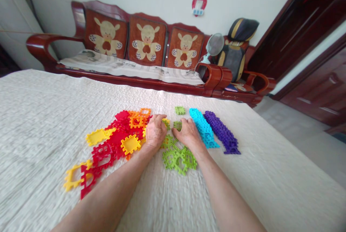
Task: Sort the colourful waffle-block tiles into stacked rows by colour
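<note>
My left hand [156, 131] is curled at the right edge of the red and yellow pile, its fingers closed about a green interlocking tile [167, 125] that they partly cover. A little to the right, my right hand [189, 134] has its thumb and fingertips at another green interlocking tile [177, 126]. Below and between the hands lies a loose heap of green interlocking tiles [180, 160]. One more green tile [180, 110] lies flat beyond my right hand. Yellow pieces beside my left hand are partly hidden by it.
Red tiles [117, 141], a yellow tile [130, 144] and orange tiles [137, 121] lie heaped on the left. To the right are a light blue row [204, 129] and a purple row [221, 132] on the white cloth [259, 174]. A wooden sofa [151, 82] stands behind.
</note>
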A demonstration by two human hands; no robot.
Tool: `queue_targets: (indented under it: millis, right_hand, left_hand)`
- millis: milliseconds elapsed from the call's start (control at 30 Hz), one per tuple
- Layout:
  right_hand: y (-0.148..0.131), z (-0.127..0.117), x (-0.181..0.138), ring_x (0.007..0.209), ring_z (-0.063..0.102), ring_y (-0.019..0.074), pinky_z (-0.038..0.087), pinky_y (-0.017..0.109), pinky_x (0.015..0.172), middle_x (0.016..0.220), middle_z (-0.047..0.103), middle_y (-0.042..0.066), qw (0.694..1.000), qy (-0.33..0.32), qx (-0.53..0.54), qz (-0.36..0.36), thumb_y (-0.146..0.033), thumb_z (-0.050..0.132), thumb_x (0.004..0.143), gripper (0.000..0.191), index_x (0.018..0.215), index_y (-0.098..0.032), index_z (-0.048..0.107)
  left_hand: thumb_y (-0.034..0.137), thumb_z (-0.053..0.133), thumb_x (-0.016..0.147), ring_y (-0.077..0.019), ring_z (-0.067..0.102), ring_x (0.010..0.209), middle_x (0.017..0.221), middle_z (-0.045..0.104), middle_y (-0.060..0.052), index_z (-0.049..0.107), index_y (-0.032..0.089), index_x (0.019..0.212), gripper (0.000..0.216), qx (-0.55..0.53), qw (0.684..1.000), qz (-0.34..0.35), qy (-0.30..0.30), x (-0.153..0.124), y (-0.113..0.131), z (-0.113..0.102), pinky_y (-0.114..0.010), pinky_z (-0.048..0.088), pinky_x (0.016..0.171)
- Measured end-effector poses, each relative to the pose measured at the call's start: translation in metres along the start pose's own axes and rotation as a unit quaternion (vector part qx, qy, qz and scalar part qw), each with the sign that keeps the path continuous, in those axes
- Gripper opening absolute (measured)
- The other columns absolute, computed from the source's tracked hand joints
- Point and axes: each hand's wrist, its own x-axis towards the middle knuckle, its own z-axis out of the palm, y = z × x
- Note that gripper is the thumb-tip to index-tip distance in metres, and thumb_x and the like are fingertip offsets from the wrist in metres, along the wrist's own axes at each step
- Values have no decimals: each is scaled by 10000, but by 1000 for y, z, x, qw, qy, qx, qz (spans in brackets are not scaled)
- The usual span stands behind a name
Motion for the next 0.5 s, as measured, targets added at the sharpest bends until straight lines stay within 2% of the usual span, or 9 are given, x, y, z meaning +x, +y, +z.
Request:
queue_targets:
  millis: [100,267,500]
  right_hand:
    - [3,3,1,1076,529,294,415,391,932,1064,570,167,999,16,29,-1,-348,607,742,434,1113,-125,583]
    - [10,11,23,1112,495,274,388,406,992,1122,541,131,988,116,105,4,-283,603,714,547,1236,-161,493]
    - [11,26,55,1105,480,283,383,420,988,1147,517,156,982,167,92,10,-220,591,684,592,1253,-117,461]
  left_hand:
    - [59,425,793,-165,632,887,945,676,-57,665,181,1002,340,4,1000,5,0,0,-1,1,-278,506,837]
    - [42,427,788,-165,630,869,907,668,-55,661,172,1003,344,13,1000,25,7,-1,-2,3,-280,508,821]
    - [47,411,802,-159,627,857,892,661,-52,659,174,981,332,5,999,31,13,-1,2,1,-270,506,814]
